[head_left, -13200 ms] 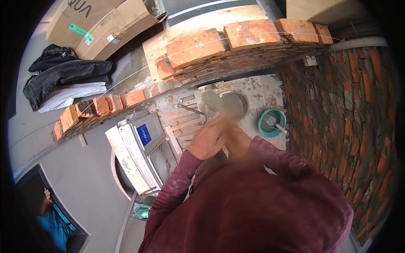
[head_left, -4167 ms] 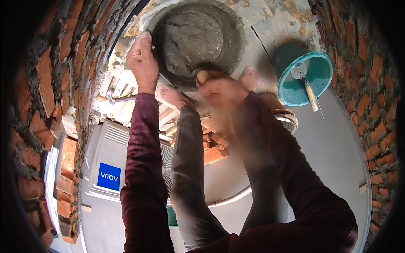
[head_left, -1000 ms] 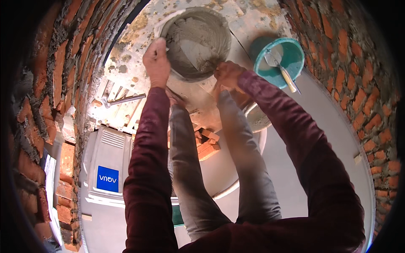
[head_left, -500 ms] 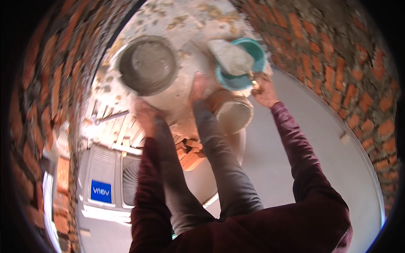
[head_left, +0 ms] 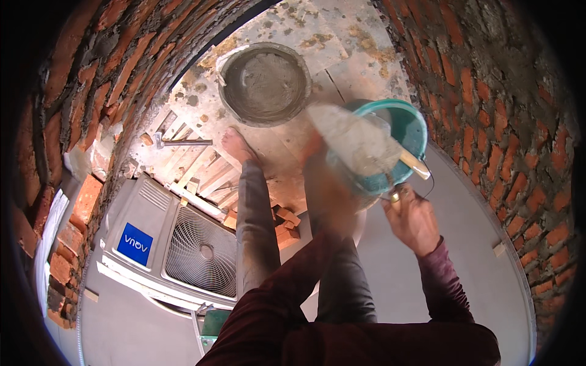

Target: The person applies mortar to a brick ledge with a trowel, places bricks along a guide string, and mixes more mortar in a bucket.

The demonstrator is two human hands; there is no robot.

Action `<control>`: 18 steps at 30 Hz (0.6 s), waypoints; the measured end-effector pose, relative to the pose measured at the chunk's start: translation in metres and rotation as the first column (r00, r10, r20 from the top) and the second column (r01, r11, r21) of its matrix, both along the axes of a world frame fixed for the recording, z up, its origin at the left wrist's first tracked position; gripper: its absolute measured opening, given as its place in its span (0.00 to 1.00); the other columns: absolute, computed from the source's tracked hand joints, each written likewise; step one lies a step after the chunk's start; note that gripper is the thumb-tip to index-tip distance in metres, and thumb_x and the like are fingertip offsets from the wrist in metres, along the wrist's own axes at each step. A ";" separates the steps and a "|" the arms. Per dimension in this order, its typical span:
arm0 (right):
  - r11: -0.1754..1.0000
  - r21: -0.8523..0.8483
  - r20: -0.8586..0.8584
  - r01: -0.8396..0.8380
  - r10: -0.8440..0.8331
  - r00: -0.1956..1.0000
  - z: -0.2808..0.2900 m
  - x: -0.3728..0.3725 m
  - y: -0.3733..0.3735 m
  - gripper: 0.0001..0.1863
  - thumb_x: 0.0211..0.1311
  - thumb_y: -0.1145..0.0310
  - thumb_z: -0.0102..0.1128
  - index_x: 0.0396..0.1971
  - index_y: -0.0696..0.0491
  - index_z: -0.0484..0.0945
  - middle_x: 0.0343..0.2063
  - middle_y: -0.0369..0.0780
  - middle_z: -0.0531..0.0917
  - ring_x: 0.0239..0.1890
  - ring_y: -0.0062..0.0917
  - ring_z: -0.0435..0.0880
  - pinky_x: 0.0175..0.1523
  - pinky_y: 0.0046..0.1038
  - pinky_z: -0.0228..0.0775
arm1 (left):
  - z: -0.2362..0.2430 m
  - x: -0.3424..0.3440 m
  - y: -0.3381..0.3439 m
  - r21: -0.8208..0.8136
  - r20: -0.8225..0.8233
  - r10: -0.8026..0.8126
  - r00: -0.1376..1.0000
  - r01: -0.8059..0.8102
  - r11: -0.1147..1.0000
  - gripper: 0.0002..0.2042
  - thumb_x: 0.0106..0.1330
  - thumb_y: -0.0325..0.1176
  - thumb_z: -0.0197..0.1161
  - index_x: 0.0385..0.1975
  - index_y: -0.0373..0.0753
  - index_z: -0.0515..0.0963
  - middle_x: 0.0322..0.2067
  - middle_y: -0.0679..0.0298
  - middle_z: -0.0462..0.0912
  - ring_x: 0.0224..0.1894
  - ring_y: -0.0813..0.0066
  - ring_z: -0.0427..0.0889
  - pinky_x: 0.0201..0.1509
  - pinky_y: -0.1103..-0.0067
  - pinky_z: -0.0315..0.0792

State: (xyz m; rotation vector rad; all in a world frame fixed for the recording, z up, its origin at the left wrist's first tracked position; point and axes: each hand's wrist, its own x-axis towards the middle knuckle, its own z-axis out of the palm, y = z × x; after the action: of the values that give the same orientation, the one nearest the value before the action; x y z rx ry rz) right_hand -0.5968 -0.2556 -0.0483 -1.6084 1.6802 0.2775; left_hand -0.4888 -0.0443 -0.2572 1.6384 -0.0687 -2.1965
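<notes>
– What's the right hand got?

– The wire handle of the teal bucket, fingers curled tight round it. The bucket hangs just above that hand in the view, beside the brick wall.

– And the trowel?

– Lying across the bucket's mouth, long axis slanting: mortar-caked blade pointing up-left toward the grey mortar pan, wooden handle poking out lower-right over the rim.

– The left hand?

– Blurred near the bucket's left side; I can't tell what its fingers are doing. The pan sits well apart, on the spattered boards.
</notes>
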 end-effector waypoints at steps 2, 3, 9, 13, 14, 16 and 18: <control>0.991 0.074 -0.031 -0.115 0.117 0.993 0.016 0.018 -0.004 0.14 0.59 0.64 0.57 0.37 0.59 0.71 0.21 0.47 0.78 0.24 0.42 0.80 0.34 0.38 0.72 | 0.025 -0.002 -0.002 -0.065 0.076 -0.167 0.983 0.173 0.983 0.31 0.70 0.61 0.41 0.59 0.38 0.61 0.50 0.64 0.74 0.52 0.73 0.74 0.53 0.75 0.71; 0.984 0.060 0.005 -0.167 0.167 0.986 0.017 0.025 -0.003 0.13 0.59 0.65 0.57 0.36 0.59 0.71 0.21 0.47 0.78 0.24 0.41 0.80 0.34 0.38 0.72 | 0.034 -0.002 -0.006 -0.012 0.002 -0.049 0.999 0.049 0.999 0.31 0.71 0.60 0.40 0.59 0.38 0.61 0.51 0.63 0.73 0.53 0.72 0.74 0.55 0.76 0.70; 0.965 0.023 0.223 -0.263 0.251 0.942 0.014 0.080 -0.034 0.11 0.53 0.69 0.57 0.34 0.59 0.73 0.22 0.45 0.78 0.27 0.39 0.80 0.36 0.38 0.72 | 0.087 0.040 -0.043 0.311 -0.238 0.553 0.798 -0.477 0.822 0.35 0.71 0.63 0.28 0.62 0.38 0.60 0.56 0.63 0.69 0.57 0.72 0.69 0.62 0.77 0.64; 0.951 -0.065 0.257 -0.301 0.307 0.916 0.000 0.112 -0.046 0.10 0.51 0.71 0.55 0.33 0.59 0.74 0.22 0.44 0.77 0.28 0.37 0.80 0.36 0.37 0.71 | 0.108 0.064 -0.067 0.057 -0.261 0.449 0.854 -0.451 0.891 0.33 0.71 0.63 0.29 0.60 0.43 0.63 0.55 0.65 0.71 0.56 0.72 0.72 0.59 0.75 0.68; 0.945 -0.084 0.256 -0.315 0.326 0.910 -0.004 0.119 -0.049 0.10 0.51 0.71 0.55 0.33 0.59 0.74 0.22 0.43 0.77 0.28 0.37 0.79 0.36 0.36 0.71 | 0.106 0.065 -0.067 0.028 -0.264 0.453 0.852 -0.463 0.886 0.32 0.71 0.63 0.30 0.60 0.43 0.63 0.55 0.65 0.71 0.56 0.72 0.72 0.59 0.74 0.68; 0.932 -0.095 0.239 -0.349 0.361 0.901 -0.010 0.130 -0.050 0.09 0.51 0.72 0.55 0.33 0.58 0.75 0.22 0.43 0.76 0.28 0.35 0.79 0.36 0.35 0.71 | 0.100 0.069 -0.062 0.020 -0.321 0.510 0.798 -0.532 0.846 0.30 0.72 0.61 0.31 0.60 0.45 0.63 0.54 0.66 0.71 0.56 0.72 0.72 0.58 0.74 0.69; 0.923 -0.099 0.226 -0.373 0.386 0.895 -0.016 0.141 -0.052 0.09 0.51 0.72 0.55 0.33 0.58 0.75 0.21 0.42 0.76 0.28 0.34 0.79 0.36 0.35 0.71 | 0.091 0.069 -0.055 0.228 -0.372 0.675 0.637 -0.643 0.732 0.28 0.73 0.59 0.33 0.60 0.45 0.63 0.54 0.66 0.71 0.56 0.71 0.72 0.58 0.73 0.70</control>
State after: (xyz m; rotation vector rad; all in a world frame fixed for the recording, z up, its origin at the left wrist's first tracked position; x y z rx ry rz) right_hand -0.4557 -0.3074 -0.0641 -1.9236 1.1909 0.2195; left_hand -0.4194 -0.0991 -0.1660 0.9210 0.6533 -1.8982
